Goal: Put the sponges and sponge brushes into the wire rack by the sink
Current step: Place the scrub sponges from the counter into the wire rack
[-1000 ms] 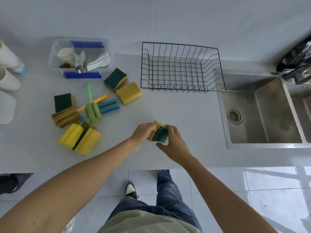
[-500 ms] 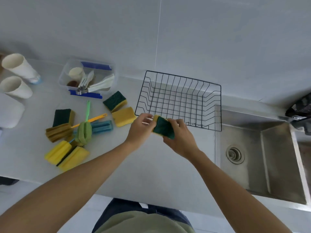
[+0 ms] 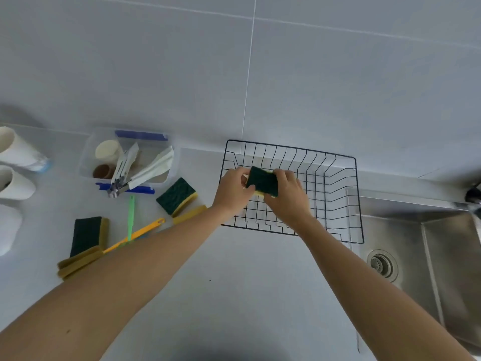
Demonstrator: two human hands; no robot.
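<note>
Both hands now hold one sponge (image 3: 261,181) over the wire rack (image 3: 335,194), where a moment ago the same sponge was at the near edge of the surface (image 3: 234,282), well short of the basket. The left hand (image 3: 233,190) pinches its left end and the right hand (image 3: 287,195) grips its right end, so the two hands are close together with only the sponge between them. The dark green scouring face is up and a sliver of yellow shows underneath. It hangs above the left half of the rack; I cannot tell whether it touches the wires yet, but it looks not yet let go.

That carry means the first piece is about to go in, and nothing else lies in the rack so far. The rest waits to the left: a green-and-yellow sponge (image 3: 177,196) just beside the rack, another dark green one (image 3: 87,235) farther left with a brownish ridged sponge (image 3: 78,261) touching its near end, and the green brush handle (image 3: 131,217) crossing the orange brush handle (image 3: 138,234). The left forearm hides whatever lies beneath it.

The sink (image 3: 429,256) sits right of the rack, and a clear container (image 3: 89,155) of utensils stands at the back left.
</note>
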